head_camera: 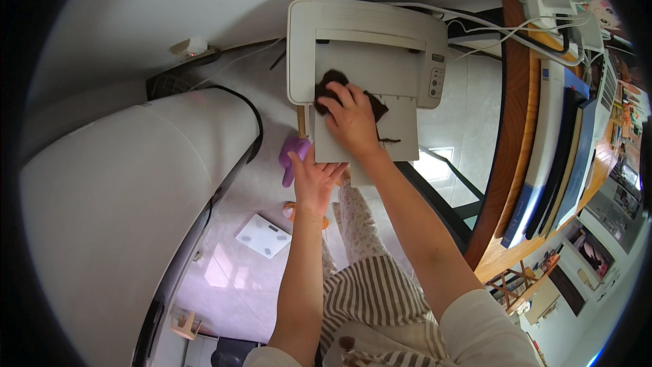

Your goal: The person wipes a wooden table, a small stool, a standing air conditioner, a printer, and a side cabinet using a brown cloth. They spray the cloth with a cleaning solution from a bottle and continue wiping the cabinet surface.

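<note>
A light grey printer point(367, 18) stands before me with its front tray point(336, 145) folded out toward me. My right hand point(351, 117) presses a dark brown cloth point(377, 107) onto the left part of the tray, its fingers spread and bent over the fabric. A thin dark strand, apparently the cloth's hanging loop, lies on the tray to the right of my wrist. My left hand point(316, 183) is at the tray's front left edge, palm up, thumb held out to the side. Its fingertips reach the edge, and whether they bear on the tray is unclear.
A wooden desk point(509, 112) with upright books and folders point(555, 163) runs along the right. White cables point(514, 35) trail from it behind the printer. A large white rounded body point(127, 173) fills the left. Below are a purple plastic object point(293, 155) and a bathroom scale point(263, 235).
</note>
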Available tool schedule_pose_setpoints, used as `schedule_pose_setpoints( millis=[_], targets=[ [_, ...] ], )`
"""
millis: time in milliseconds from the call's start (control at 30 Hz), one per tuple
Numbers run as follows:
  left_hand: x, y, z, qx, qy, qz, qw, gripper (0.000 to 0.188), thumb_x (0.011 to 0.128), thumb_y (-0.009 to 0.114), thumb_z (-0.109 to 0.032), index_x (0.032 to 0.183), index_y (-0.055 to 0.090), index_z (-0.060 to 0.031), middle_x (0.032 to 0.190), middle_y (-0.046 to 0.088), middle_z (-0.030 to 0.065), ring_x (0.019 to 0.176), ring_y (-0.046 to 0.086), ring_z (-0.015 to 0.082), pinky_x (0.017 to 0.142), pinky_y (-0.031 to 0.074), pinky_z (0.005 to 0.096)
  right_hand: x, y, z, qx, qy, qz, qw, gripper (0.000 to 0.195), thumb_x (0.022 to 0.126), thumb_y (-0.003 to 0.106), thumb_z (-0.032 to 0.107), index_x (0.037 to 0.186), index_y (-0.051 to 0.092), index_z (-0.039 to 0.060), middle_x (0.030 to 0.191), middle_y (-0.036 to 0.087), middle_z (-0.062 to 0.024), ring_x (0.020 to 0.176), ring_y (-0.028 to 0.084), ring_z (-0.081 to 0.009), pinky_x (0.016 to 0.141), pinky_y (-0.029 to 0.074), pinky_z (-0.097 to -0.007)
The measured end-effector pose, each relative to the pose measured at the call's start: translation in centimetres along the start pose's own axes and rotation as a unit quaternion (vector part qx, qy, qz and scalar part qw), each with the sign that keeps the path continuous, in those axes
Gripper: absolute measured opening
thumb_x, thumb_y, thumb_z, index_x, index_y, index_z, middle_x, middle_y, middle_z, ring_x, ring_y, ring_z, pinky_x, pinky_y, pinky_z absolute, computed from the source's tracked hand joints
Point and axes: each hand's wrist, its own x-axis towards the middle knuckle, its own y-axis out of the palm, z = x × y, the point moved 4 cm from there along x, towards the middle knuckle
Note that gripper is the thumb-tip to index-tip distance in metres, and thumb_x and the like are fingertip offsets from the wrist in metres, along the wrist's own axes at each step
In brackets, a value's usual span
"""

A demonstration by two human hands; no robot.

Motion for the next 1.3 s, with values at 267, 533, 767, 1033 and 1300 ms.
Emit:
schedule_pose_setpoints(
  millis=[267, 533, 767, 1033, 1300],
  targets=[
    [0.3, -1.2, 0.5, -0.008, -0.001, -0.027, 1.0, 0.083, 0.09, 0.03, -0.072, 0.14, 0.039, -0.0066, 0.136, 0.05, 0.0106, 0.121, 0.048, 0.0241, 0.101, 0.039, 0.038, -6.8, -3.7, 3.9, 0.259, 0.135, 0.242, 0.925, 0.01, 0.07, 0.061, 0.007, 0.079, 0.066, 0.0092, 0.093, 0.064, -0.0064, 0.076, 0.061, -0.0259, 0.068, 0.05, -0.0345],
    [0.7, 0.2, 3.8, 0.04, -0.041, -0.015, 0.998, 0.035, 0.095, 0.055, -0.032, 0.124, 0.052, -0.0111, 0.116, 0.06, 0.0052, 0.102, 0.058, 0.0161, 0.087, 0.046, 0.0324, 1.0, -4.9, -3.7, -0.004, 0.176, 0.001, 0.984, 0.036, 0.079, 0.056, 0.008, 0.115, 0.063, 0.0057, 0.125, 0.055, -0.013, 0.103, 0.059, -0.032, 0.086, 0.05, -0.0384],
    [0.5, 1.9, 3.2, 0.027, -0.005, -0.022, 0.999, 0.043, 0.087, 0.056, 0.007, 0.127, 0.048, -0.0065, 0.114, 0.059, 0.003, 0.098, 0.059, 0.0137, 0.083, 0.048, 0.024, -3.5, -0.8, -0.6, -0.255, 0.043, 0.071, 0.963, 0.048, 0.069, 0.064, 0.013, 0.115, 0.063, 0.0046, 0.129, 0.053, -0.0097, 0.085, 0.057, -0.0263, 0.069, 0.054, -0.0331],
    [0.7, 0.3, 3.9, 0.028, 0.028, -0.018, 0.999, 0.047, 0.082, 0.055, 0.012, 0.125, 0.048, -0.0051, 0.114, 0.058, 0.0044, 0.107, 0.055, 0.0152, 0.09, 0.045, 0.0273, -5.0, -7.4, 0.2, -0.019, 0.224, 0.335, 0.915, 0.04, 0.072, 0.065, 0.02, 0.11, 0.063, 0.0067, 0.109, 0.064, -0.0169, 0.09, 0.064, -0.0311, 0.075, 0.053, -0.039],
    [1.4, -0.2, 4.2, 0.055, 0.004, 0.019, 0.998, 0.05, 0.079, 0.057, 0.013, 0.125, 0.048, -0.0056, 0.12, 0.055, 0.0041, 0.106, 0.055, 0.0139, 0.087, 0.048, 0.0261, -0.2, -4.7, -3.7, -0.094, 0.174, 0.068, 0.978, 0.049, 0.077, 0.065, 0.015, 0.125, 0.057, 0.0115, 0.118, 0.06, -0.0128, 0.097, 0.062, -0.0342, 0.08, 0.052, -0.0395]
  ],
)
